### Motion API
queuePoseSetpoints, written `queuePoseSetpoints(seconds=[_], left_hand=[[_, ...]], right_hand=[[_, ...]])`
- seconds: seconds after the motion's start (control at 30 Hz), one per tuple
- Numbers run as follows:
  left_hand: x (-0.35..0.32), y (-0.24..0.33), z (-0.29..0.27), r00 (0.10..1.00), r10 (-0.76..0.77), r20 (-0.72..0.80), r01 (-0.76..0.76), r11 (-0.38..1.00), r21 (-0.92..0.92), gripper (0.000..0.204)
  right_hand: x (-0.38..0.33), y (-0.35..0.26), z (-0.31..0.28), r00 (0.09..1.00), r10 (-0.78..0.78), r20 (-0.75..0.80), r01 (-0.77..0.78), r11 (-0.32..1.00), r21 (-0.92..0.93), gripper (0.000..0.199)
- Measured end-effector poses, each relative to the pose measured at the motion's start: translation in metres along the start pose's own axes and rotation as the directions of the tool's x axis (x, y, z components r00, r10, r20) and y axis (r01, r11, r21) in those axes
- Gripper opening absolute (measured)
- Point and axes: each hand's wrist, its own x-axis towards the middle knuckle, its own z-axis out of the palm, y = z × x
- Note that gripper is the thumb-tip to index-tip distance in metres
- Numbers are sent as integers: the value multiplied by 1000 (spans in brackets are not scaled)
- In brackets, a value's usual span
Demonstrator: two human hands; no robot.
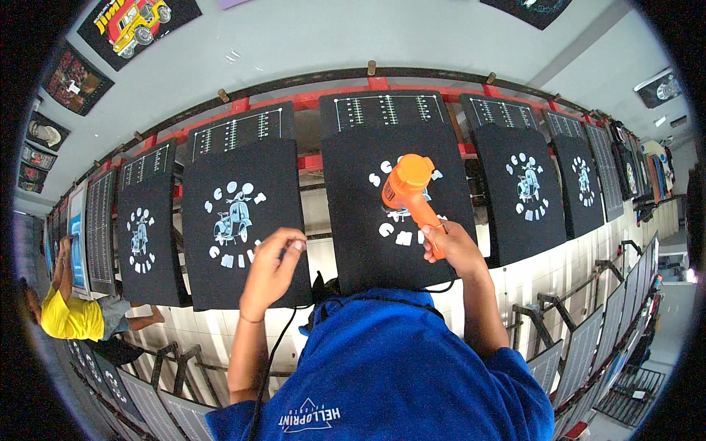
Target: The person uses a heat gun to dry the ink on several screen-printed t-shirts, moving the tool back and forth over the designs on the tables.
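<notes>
My right hand [456, 248] is wrapped round the handle of an orange hair dryer [409, 184]. The dryer is over the black shirt panel [353, 220] in front of me and partly hides its pale scooter print. To the left, my left hand [275, 263] hovers near the right edge of another black shirt panel [202, 195]. Its fingers are curled toward the thumb; whether anything small is between them cannot be made out. The scooter on that panel [234, 223] is light blue, with white letters around it.
More printed black panels [526, 184] stand in the row on both sides, along a red and black rail [309, 99]. A person in a yellow shirt [73, 316] works at the far left. Behind me is a second row of boards [581, 349] on black brackets. A black cord [271, 360] hangs by my left arm.
</notes>
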Motion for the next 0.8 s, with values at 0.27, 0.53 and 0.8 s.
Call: queuePoseSetpoints(seconds=[0.27,0.53,0.8], left_hand=[[-49,-130,75,1000,-18,-13,20,966,258,8],[-52,-149,115,982,162,-102,-78,827,557,9],[-49,-148,116,987,138,-86,-62,807,587,11]], right_hand=[[-12,7,-1,998,42,44,-40,998,-48,29],[7,7,-3,999,-34,-17,33,998,-44,31],[11,2,-15,996,-26,-91,30,999,43,32]])
